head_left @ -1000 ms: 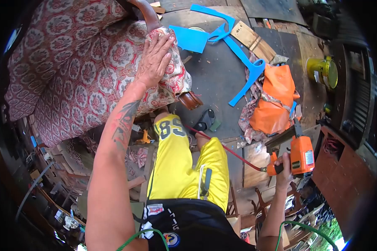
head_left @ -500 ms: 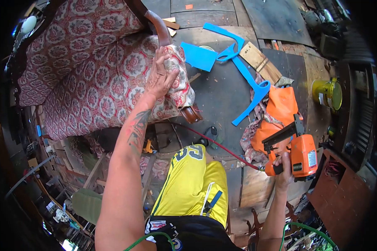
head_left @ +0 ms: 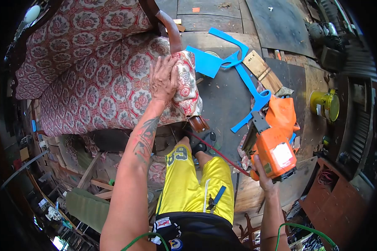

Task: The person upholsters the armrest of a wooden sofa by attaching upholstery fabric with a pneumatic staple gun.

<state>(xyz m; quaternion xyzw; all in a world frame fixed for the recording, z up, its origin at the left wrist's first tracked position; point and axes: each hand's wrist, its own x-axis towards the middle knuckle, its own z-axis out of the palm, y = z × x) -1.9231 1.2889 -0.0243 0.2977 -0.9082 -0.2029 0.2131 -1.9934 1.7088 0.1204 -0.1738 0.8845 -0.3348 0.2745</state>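
Observation:
My left hand (head_left: 163, 78) lies flat on the corner of the sofa's seat, its fingers apart on the red and cream floral fabric (head_left: 113, 83). Just beyond its fingertips is the curved wooden armrest (head_left: 170, 30). A flap of the fabric (head_left: 187, 85) hangs over the seat's end, above a carved wooden leg (head_left: 198, 124). On the right, my right hand (head_left: 264, 176) is wrapped round the handle of an orange nail gun (head_left: 275, 152), which is held up in the air with its dark magazine turned to the upper left. A red hose (head_left: 218, 152) runs from the tool towards the sofa.
Blue cut pieces (head_left: 249, 79), a wooden board (head_left: 262, 72) and an orange bag (head_left: 280, 113) lie on the floor. A yellow bucket (head_left: 324, 104) stands at the right, near a brown cabinet (head_left: 335, 196). Wood scraps and a green cushion (head_left: 87, 208) are at the lower left.
My left hand has shifted from the fabric flap onto the seat top and lies flatter. The nail gun has moved left and turned, still in my right hand. The view has shifted slightly.

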